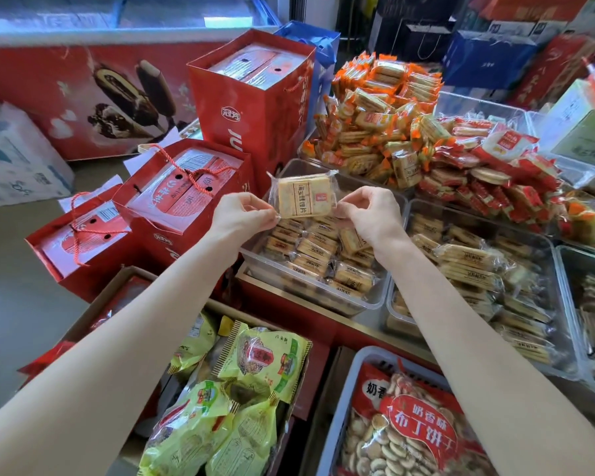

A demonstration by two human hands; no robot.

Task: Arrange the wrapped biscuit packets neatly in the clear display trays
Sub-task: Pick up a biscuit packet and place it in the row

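A clear-wrapped square biscuit packet [303,196] hangs in the air above the clear display tray [255,261]. My left hand [241,214] pinches the packet's left wrapper edge. My right hand [368,209] pinches its right wrapper edge. Several like packets [318,250] lie in rows inside that tray. A second clear tray [560,355] to the right holds several pale biscuit packets [468,259].
Orange-wrapped packets [375,118] are heaped behind, red-wrapped ones [488,180] to their right. Red gift bags [255,97] stand on the left by a freezer [83,97]. Green snack bags [234,389] fill a carton below, beside a grey basket [344,407] holding a round-biscuit bag [413,431].
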